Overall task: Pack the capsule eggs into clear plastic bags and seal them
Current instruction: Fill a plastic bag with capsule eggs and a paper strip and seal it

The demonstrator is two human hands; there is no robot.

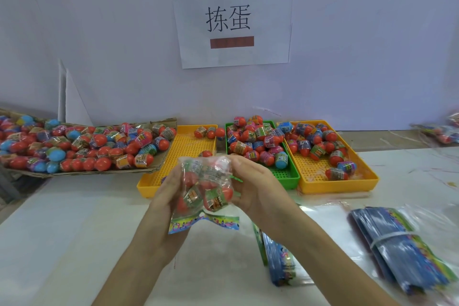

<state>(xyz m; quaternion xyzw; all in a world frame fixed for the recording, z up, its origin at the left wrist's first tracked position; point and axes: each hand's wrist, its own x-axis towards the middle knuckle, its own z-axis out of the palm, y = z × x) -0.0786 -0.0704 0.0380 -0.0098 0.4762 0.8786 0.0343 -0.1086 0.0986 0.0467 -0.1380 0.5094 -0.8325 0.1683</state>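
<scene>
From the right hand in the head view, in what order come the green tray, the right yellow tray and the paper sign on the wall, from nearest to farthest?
Measured from the right hand:
1. Green tray: just behind the hand, slightly to its right.
2. Right yellow tray: further right, beyond the green one.
3. Paper sign: on the back wall, above all the trays.

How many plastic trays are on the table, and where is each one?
3, side by side behind the hands: a yellow tray on the left, a green tray in the middle, another yellow tray on the right. The cardboard tray is not counted.
</scene>
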